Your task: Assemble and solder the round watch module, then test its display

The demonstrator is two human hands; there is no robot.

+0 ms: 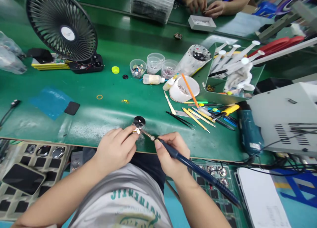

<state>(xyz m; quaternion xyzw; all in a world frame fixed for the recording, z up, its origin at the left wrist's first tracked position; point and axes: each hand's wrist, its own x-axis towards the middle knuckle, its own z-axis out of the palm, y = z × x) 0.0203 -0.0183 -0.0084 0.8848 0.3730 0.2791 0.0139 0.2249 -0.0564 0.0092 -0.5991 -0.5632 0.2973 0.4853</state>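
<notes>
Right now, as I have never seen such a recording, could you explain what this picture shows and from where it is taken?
No machine here: a person works with bare hands. The one picture comes from a head-worn camera looking down at a green mat. The left hand pinches a small metal part beside a black disc. The right hand holds a blue-handled tool like a pen, its thin tip at that part. Further back stand a fan, clear cups and a white bowl. At the top are another person's hands.
</notes>
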